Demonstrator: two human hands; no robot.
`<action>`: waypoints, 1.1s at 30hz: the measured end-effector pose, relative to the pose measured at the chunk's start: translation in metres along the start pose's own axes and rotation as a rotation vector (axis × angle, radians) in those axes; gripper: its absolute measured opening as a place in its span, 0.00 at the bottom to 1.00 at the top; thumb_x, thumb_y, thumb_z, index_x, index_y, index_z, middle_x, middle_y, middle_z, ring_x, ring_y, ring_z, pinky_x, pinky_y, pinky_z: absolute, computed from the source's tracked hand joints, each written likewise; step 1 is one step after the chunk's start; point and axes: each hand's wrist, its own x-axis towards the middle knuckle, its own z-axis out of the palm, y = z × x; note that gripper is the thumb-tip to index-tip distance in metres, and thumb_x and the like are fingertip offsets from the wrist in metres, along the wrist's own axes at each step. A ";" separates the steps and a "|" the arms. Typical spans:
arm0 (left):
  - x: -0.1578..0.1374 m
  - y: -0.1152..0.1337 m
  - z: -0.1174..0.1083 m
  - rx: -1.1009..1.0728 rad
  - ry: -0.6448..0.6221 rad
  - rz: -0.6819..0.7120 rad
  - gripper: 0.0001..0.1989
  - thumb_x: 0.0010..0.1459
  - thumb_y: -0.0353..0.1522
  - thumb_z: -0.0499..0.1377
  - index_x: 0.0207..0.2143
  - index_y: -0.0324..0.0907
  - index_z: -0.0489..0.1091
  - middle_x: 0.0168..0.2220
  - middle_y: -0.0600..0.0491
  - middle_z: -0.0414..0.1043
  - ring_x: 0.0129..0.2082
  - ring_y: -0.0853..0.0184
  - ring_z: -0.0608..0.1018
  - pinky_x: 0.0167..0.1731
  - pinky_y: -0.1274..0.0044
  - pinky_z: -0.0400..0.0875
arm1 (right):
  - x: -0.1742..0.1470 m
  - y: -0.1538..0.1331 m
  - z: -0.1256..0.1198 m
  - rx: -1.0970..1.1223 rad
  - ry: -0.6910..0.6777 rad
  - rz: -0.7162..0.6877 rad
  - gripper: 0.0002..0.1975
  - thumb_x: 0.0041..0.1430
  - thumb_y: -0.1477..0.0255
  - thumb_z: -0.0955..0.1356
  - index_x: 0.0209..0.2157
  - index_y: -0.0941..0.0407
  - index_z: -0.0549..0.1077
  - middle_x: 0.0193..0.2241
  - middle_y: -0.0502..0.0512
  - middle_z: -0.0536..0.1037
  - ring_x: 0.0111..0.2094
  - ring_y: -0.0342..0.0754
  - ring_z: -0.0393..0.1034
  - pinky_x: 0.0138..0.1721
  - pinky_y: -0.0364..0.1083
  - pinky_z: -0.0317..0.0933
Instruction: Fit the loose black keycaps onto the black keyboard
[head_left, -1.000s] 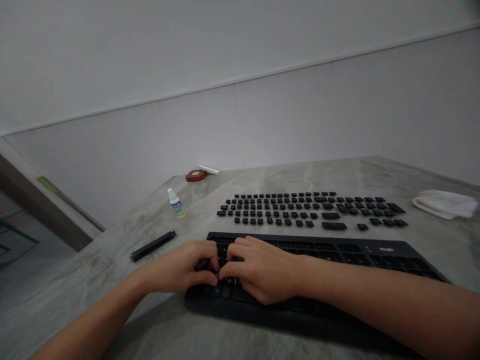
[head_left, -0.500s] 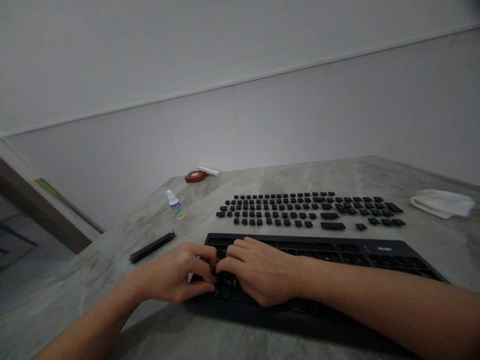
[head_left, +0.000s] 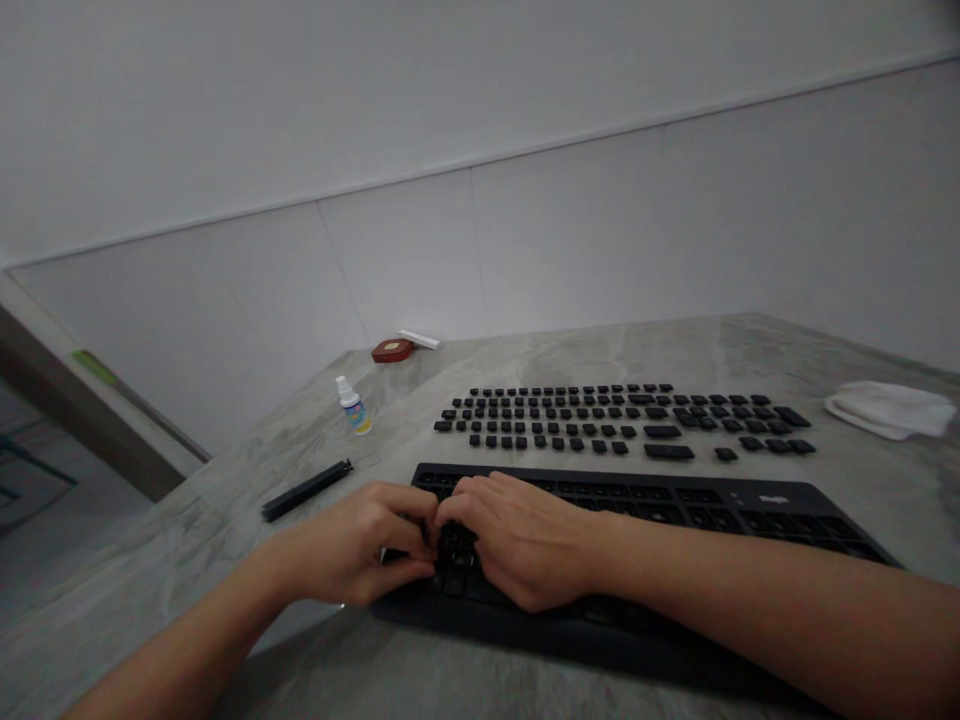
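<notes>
Keyboard (head_left: 427,612): is lying flat on the table (head_left: 375,685), running from lower centre to lower right of the frame; sockets (head_left: 697,496) are showing in its upper rows.
Keyboard handling: is probably proving light and stiff, with smooth plastic edges; the sockets are likely forming its fragile zone.
Keyboard hold points: the outer rim is offering the safer hold, one end in each hand, away from the sockets.
Left hand (head_left: 405,540): is reaching in at lower centre, touching the keyboard's left part; thumb and fingertips are drawing close together; whether they are pinching anything cannot be told.
Right hand (head_left: 517,540): is resting over the keyboard, just beside the left hand; its fingers are curling downward, and its grip cannot be told.
Black bar (head_left: 306,490): is lying left of centre, near the left hand.
Keys (head_left: 613,412): are lying in rows beyond the keyboard, right of centre; each is probably light, hard and easily scattered, best pinched at opposite sides.
Bottle (head_left: 354,408): is standing left of centre.
Cloth (head_left: 889,408): is lying folded at the right.
Brown case (head_left: 392,351): is resting beside a white strip (head_left: 420,340), near the wall (head_left: 480,100).
</notes>
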 end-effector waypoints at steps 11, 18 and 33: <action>0.001 -0.002 0.003 -0.064 -0.018 0.001 0.10 0.64 0.25 0.58 0.29 0.38 0.75 0.30 0.50 0.73 0.28 0.68 0.75 0.28 0.78 0.69 | 0.000 -0.001 -0.001 -0.005 -0.016 0.020 0.20 0.57 0.81 0.64 0.52 0.57 0.69 0.45 0.60 0.71 0.44 0.51 0.66 0.46 0.51 0.63; 0.003 -0.002 0.002 -0.057 -0.059 -0.016 0.10 0.63 0.26 0.58 0.28 0.38 0.74 0.29 0.49 0.73 0.28 0.67 0.74 0.28 0.77 0.68 | 0.001 -0.003 -0.001 -0.021 -0.036 0.030 0.18 0.58 0.80 0.64 0.51 0.59 0.70 0.45 0.61 0.71 0.44 0.52 0.66 0.47 0.51 0.63; 0.007 -0.003 0.005 -0.093 -0.044 -0.028 0.12 0.62 0.27 0.59 0.24 0.40 0.73 0.26 0.52 0.72 0.26 0.69 0.73 0.26 0.78 0.67 | 0.004 -0.009 0.000 -0.089 -0.105 0.050 0.13 0.58 0.76 0.67 0.45 0.57 0.73 0.44 0.62 0.71 0.44 0.54 0.66 0.46 0.52 0.64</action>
